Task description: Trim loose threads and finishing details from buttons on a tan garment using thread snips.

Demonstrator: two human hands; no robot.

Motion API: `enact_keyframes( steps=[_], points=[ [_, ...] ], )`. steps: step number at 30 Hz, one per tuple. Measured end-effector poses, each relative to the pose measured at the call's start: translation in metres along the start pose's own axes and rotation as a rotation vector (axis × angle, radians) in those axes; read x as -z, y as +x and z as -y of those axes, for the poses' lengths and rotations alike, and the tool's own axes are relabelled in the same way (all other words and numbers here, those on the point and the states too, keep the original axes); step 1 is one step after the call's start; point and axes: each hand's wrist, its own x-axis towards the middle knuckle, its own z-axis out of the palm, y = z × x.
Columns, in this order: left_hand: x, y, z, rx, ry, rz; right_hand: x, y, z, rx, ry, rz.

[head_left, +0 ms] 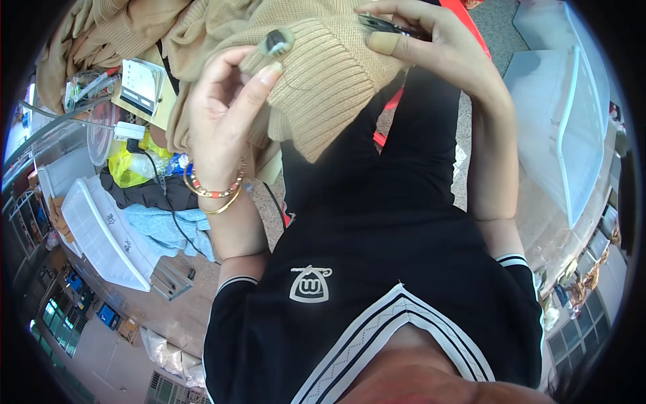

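A tan ribbed knit garment (326,87) is spread over my lap at the top of the view. My left hand (229,101) pinches its edge between thumb and fingers. At those fingertips sits a small round piece (277,42), dark in the middle with a pale beige rim; its kind is unclear. A thin dark thread hangs across the ribbing below it. My right hand (437,44) is closed around small dark thread snips (385,25), partly hidden by the fingers, and rests against the garment's far right side. A beige wrap covers its thumb tip.
More tan knitwear (121,30) is heaped at the far left, beside a notepad (141,87) and a clear box of pens (87,87). A power cable with a white adapter (128,131) runs down the left. Translucent plastic bins (108,232) stand left, others (572,135) right.
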Motion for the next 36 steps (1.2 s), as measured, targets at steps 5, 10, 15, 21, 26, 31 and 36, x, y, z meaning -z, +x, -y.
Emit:
enact_keyframes(
  steps=[5,10,15,21,26,31,36],
  points=[
    [-0.005,-0.003,-0.013,-0.151,-0.044,-0.032,-0.003,-0.001,0.005,0.095,0.006,-0.053],
    [0.006,0.001,-0.026,-0.625,0.157,-0.106,-0.006,-0.02,0.013,0.225,-0.139,-0.26],
    [0.021,-0.005,-0.02,-0.893,0.54,-0.158,-0.005,-0.036,-0.004,0.747,-0.519,-0.304],
    [0.018,-0.017,0.005,-0.82,0.533,-0.143,-0.017,-0.043,-0.02,0.698,-0.477,-0.314],
    [0.017,-0.016,0.01,-0.813,0.526,-0.134,-0.012,-0.046,-0.02,0.648,-0.496,-0.303],
    [0.018,-0.019,0.016,-0.813,0.522,-0.123,-0.021,-0.047,-0.006,0.723,-0.422,-0.267],
    [0.01,-0.026,0.023,-0.558,0.052,-0.079,-0.023,-0.05,0.025,0.745,-0.456,-0.282]
  ],
)
